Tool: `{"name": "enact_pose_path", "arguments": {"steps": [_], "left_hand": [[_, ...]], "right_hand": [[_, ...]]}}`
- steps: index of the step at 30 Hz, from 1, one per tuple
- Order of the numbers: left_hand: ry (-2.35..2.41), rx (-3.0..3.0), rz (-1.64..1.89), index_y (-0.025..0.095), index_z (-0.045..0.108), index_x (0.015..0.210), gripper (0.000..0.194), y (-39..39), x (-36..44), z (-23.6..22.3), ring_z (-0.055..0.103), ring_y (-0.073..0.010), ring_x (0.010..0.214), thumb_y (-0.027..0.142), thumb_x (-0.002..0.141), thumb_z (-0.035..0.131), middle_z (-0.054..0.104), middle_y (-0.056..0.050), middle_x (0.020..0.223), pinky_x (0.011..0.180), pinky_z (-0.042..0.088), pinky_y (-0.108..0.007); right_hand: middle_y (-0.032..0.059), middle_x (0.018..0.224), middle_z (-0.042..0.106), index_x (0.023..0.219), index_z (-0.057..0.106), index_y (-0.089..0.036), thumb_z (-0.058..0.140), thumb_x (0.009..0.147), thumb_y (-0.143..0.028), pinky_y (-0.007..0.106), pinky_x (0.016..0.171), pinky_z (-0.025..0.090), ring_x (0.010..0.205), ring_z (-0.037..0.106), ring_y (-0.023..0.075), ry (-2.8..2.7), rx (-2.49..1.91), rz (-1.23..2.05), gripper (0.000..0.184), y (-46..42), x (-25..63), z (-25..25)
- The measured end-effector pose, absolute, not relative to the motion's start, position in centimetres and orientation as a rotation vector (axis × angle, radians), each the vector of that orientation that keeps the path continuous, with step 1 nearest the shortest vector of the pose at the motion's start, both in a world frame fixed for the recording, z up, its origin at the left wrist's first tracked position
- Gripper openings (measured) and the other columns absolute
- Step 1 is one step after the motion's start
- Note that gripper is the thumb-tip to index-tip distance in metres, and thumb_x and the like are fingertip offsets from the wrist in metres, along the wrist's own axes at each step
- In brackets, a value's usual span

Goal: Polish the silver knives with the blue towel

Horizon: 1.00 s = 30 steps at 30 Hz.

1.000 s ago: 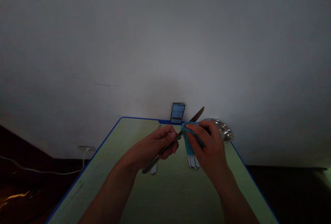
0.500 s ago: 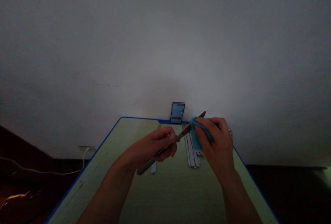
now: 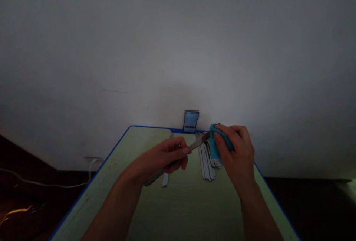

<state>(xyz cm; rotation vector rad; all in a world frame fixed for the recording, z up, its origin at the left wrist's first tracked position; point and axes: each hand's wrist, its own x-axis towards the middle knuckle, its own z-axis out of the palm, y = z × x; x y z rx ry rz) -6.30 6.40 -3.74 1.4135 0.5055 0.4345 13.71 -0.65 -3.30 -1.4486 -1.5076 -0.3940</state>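
Note:
My left hand point(image 3: 164, 155) is shut around the handle of a table knife point(image 3: 198, 142), whose handle end point(image 3: 151, 181) sticks out below my fist. The blade runs to the right into a teal terry cloth point(image 3: 218, 141), and its tip is hidden there. My right hand point(image 3: 236, 152) pinches that cloth around the blade. Below the cloth lie several pieces of silver flatware point(image 3: 207, 165), side by side on the table. Another silver utensil point(image 3: 165, 179) lies under my left hand, partly hidden.
The pale green table point(image 3: 183, 211) has a blue edge and stands against a white wall. A phone point(image 3: 190, 121) stands at its far edge. A white cable point(image 3: 55, 186) runs across the dark floor at the left, up to a wall socket point(image 3: 93, 158).
My right hand and the cloth have moved right and nearer the blade's tip, which is now covered. The knife has tilted flatter. The steel dish at the right has dropped from view behind my right hand.

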Motion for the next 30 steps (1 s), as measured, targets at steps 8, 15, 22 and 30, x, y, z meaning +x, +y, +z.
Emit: {"name": "enact_pose_path", "arguments": {"steps": [8, 15, 22, 30], "left_hand": [[0.517, 1.426, 0.427, 0.018, 0.045, 0.077, 0.022, 6.7, -6.5, -4.1, 0.036, -0.0040, 0.045, 0.036, 0.088, 0.051, 0.056, 0.003, 0.065, 0.040, 0.023, -0.017], [0.586, 1.371, 0.515, 0.018, 0.045, 0.075, 0.023, 6.6, -6.1, -3.5, 0.037, -0.0035, 0.042, 0.036, 0.086, 0.054, 0.057, 0.003, 0.062, 0.039, 0.023, -0.017], [0.582, 1.345, 0.555, 0.018, 0.045, 0.074, 0.023, 6.8, -5.6, -3.5, 0.038, -0.0035, 0.042, 0.036, 0.085, 0.056, 0.056, 0.004, 0.060, 0.038, 0.024, -0.015], [0.553, 1.373, 0.551, 0.018, 0.045, 0.075, 0.022, 6.8, -5.7, -3.6, 0.037, -0.0029, 0.042, 0.034, 0.087, 0.052, 0.056, 0.004, 0.061, 0.038, 0.025, -0.015]], "right_hand": [[0.0035, 0.091, 0.049, 0.104, 0.065, -0.019, 0.058, 0.086, -0.024, 0.031, 0.069, 0.047, 0.081, 0.052, 0.0153, -1.490, -1.426, -0.404, 0.020, -0.4, 14.4, -3.5], [0.0036, 0.090, 0.051, 0.102, 0.065, -0.020, 0.059, 0.084, -0.021, 0.030, 0.068, 0.047, 0.081, 0.053, 0.0151, -1.520, -1.321, -0.388, 0.018, -0.6, 13.8, -3.2], [0.0053, 0.091, 0.051, 0.103, 0.065, -0.019, 0.058, 0.084, -0.019, 0.030, 0.067, 0.047, 0.080, 0.053, 0.0157, -1.879, -1.231, -0.308, 0.020, -0.7, 12.4, -3.6], [0.0070, 0.090, 0.052, 0.103, 0.066, -0.017, 0.056, 0.085, -0.018, 0.030, 0.066, 0.047, 0.079, 0.052, 0.0164, -1.963, -1.271, -0.258, 0.020, -0.6, 12.0, -3.8]]}}
